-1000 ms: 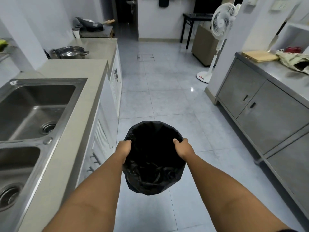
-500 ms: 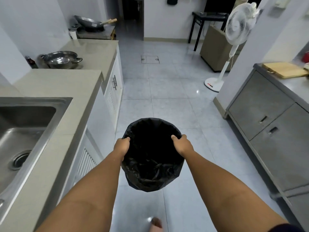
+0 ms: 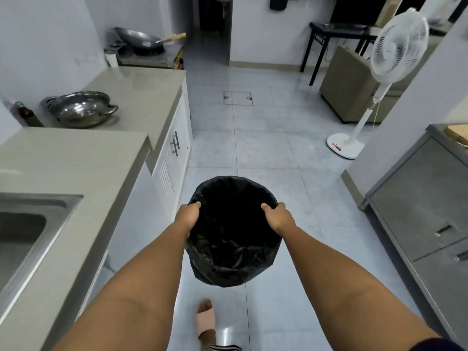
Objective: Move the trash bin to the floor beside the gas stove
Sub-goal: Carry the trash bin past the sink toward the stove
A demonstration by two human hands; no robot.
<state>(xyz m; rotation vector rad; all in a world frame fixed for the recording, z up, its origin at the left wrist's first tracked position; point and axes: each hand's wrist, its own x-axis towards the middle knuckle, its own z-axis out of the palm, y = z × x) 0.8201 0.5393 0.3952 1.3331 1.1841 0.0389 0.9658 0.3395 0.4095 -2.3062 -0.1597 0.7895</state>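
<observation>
Both hands gripping trash bin (image 3: 234, 234) (lined black), gas stove (image 3: 149, 59) seemingly nearer

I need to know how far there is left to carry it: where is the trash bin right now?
In the head view the trash bin hangs low centre above the tiled floor, held at its rim by the left hand and right hand, beside the sink counter.
</observation>
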